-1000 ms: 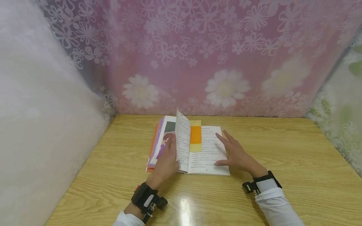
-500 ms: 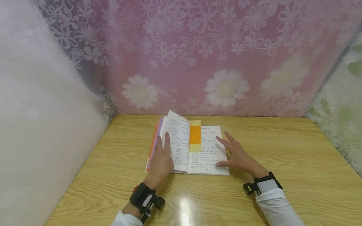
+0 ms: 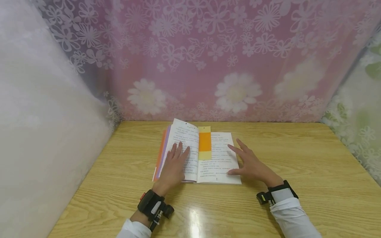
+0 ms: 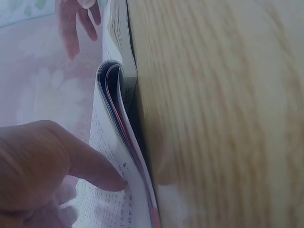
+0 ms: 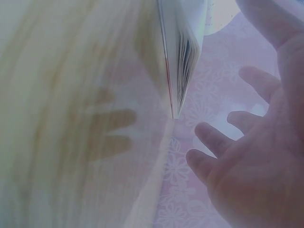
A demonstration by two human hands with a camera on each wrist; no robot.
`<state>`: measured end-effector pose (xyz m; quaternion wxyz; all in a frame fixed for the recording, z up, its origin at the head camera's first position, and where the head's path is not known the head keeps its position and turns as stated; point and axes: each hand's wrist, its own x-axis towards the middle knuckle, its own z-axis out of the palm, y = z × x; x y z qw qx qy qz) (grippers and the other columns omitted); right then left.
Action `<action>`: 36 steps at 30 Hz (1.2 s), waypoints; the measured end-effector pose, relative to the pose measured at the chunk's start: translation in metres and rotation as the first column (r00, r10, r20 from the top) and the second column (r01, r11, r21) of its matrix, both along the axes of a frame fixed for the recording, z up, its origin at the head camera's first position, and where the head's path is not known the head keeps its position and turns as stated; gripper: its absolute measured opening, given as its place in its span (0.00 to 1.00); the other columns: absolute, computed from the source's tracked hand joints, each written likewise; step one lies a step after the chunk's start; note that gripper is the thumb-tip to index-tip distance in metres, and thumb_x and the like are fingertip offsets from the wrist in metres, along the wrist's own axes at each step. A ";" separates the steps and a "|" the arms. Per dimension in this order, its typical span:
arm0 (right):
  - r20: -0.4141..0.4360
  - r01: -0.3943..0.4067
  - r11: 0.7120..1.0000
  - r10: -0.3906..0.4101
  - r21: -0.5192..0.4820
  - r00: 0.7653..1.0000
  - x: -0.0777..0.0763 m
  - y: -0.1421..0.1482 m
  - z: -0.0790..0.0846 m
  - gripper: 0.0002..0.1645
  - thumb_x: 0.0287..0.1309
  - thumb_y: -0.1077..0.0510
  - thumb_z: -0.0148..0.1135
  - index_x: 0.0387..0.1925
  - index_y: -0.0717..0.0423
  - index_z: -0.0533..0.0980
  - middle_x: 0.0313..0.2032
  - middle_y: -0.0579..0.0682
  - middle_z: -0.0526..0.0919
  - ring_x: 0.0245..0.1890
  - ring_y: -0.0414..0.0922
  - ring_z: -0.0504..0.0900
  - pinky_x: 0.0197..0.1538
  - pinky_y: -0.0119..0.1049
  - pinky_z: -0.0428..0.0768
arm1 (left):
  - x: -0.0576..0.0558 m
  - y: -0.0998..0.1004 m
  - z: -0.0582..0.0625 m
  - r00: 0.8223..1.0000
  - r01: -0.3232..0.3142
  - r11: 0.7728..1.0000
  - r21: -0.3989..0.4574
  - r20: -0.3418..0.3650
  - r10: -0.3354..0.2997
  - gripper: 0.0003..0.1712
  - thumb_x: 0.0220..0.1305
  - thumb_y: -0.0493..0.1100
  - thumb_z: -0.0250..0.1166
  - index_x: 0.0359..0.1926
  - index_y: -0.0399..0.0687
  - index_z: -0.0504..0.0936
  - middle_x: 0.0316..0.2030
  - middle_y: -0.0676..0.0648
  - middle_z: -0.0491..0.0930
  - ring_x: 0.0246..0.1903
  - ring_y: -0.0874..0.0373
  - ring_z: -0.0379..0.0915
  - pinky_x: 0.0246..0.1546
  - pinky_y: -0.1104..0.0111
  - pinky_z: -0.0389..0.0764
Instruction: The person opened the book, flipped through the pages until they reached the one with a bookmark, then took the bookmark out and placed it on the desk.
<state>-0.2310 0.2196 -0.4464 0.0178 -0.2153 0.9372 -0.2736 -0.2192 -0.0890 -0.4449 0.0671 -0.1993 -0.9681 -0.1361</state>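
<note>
An open book (image 3: 220,170) lies on the table, printed text on both pages. A yellow and orange bookmark (image 3: 205,142) sits on the right page beside the spine. My left hand (image 3: 172,167) rests spread on the left page, fingers straight, covering part of the text. In the left wrist view its thumb (image 4: 97,171) touches the page near the bottom edge, and the left leaves bow up at the spine. My right hand (image 3: 251,163) hovers at the book's right edge with fingers spread, holding nothing. The right wrist view shows the right palm (image 5: 261,185) beside the page edges.
The wood-grain table (image 3: 312,158) extends around the book on all sides. A pink floral curtain (image 3: 190,82) hangs along the back edge, and a pale sheet (image 3: 53,132) closes off the left. Orange and purple cover edges (image 3: 160,155) stick out under the left pages.
The raised leaf has swung over to the left and now lies down on the left side, covering the picture page. My left hand has come onto it. The right hand has barely moved.
</note>
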 end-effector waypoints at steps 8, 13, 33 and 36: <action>0.001 -0.013 1.000 0.013 0.006 1.000 -0.005 -0.005 0.002 0.58 0.36 0.28 0.62 0.68 0.45 0.54 0.70 0.61 0.38 0.66 0.63 0.42 0.59 0.68 0.50 | 0.001 -0.012 -0.003 0.979 0.069 0.998 0.007 0.194 -0.069 0.47 0.45 0.26 0.54 0.69 0.50 0.52 0.70 0.38 0.46 0.67 0.43 0.39 0.65 0.54 0.48; 0.001 -0.010 1.000 0.010 0.007 1.000 -0.008 -0.009 0.001 0.55 0.39 0.29 0.61 0.67 0.45 0.54 0.70 0.61 0.39 0.67 0.61 0.43 0.60 0.65 0.52 | 0.004 -0.018 0.000 0.964 0.072 0.997 0.014 0.256 -0.073 0.47 0.45 0.26 0.51 0.69 0.52 0.51 0.70 0.40 0.46 0.67 0.43 0.40 0.65 0.56 0.50; 0.133 0.129 0.979 -0.108 -0.161 0.985 -0.036 -0.029 0.008 0.44 0.52 0.31 0.51 0.63 0.52 0.60 0.63 0.60 0.62 0.55 0.58 0.68 0.54 0.55 0.69 | 0.005 -0.022 0.004 0.970 0.017 1.000 0.018 0.242 -0.021 0.35 0.53 0.51 0.51 0.65 0.52 0.62 0.66 0.45 0.59 0.64 0.48 0.53 0.60 0.55 0.61; 0.163 0.173 0.972 -0.147 -0.157 0.976 -0.043 -0.037 0.011 0.42 0.53 0.31 0.51 0.63 0.50 0.61 0.61 0.59 0.65 0.53 0.55 0.70 0.52 0.53 0.71 | 0.004 -0.021 0.004 0.971 0.005 1.000 0.013 0.240 -0.008 0.36 0.54 0.55 0.51 0.65 0.54 0.62 0.66 0.46 0.59 0.63 0.47 0.53 0.59 0.55 0.62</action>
